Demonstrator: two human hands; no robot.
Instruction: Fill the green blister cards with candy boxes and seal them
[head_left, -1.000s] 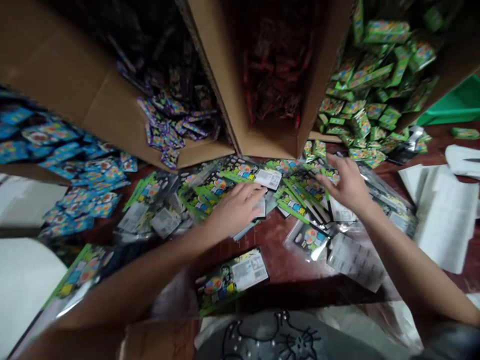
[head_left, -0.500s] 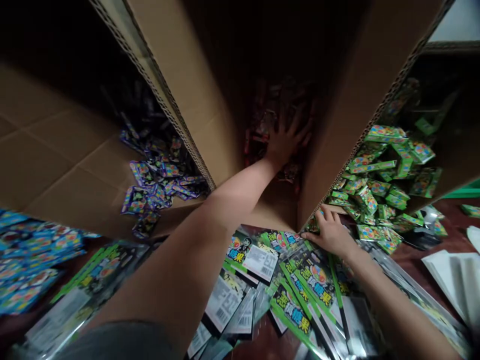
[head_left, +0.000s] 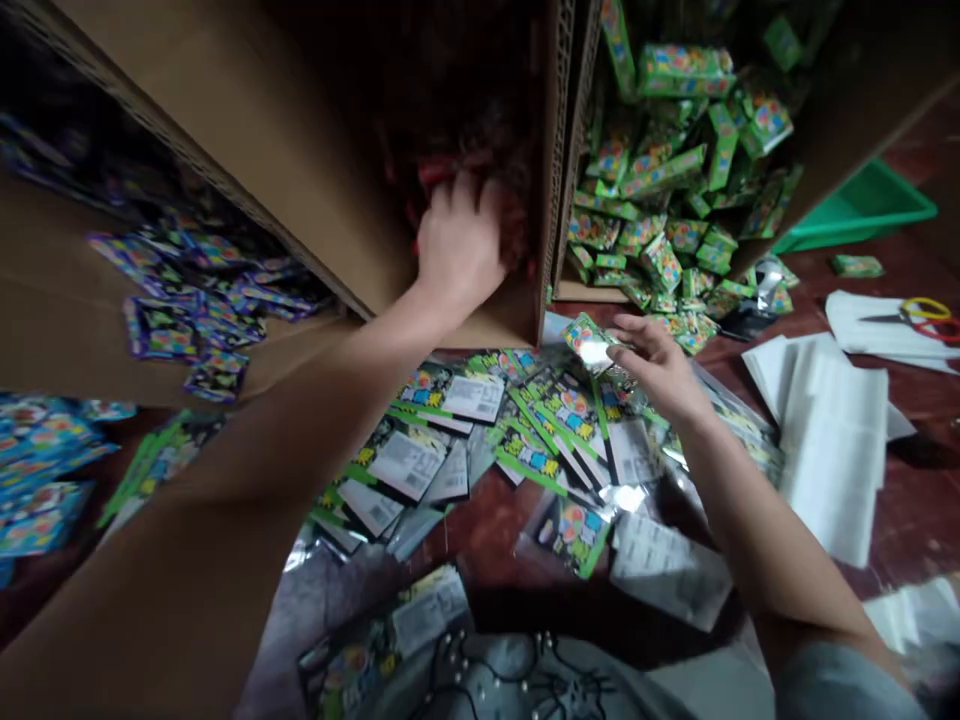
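My left hand [head_left: 461, 245] reaches into the dark middle cardboard box [head_left: 495, 320], its fingers curled down among red packets [head_left: 514, 225]. The fingertips are hidden, so what they grip cannot be made out. My right hand [head_left: 660, 365] is in front of the right-hand box, with thumb and fingers closed on a small shiny green packet [head_left: 589, 342]. Under and beside it lie printed green-and-black pouches [head_left: 559, 405] in a loose, overlapping spread. Green packets [head_left: 664, 260] fill the mouth of the right-hand box.
Purple packets [head_left: 169, 325] spill in the left box. Blue packets [head_left: 45, 450] lie at far left. On the right are white paper sheets [head_left: 836, 450], scissors [head_left: 926, 318] and a green tray [head_left: 862, 210]. Cardboard edges [head_left: 559, 150] stand between the boxes.
The view has swung right and down. My left hand's spread fingers have curled in. My right hand has left the box edge and now holds a green packet.
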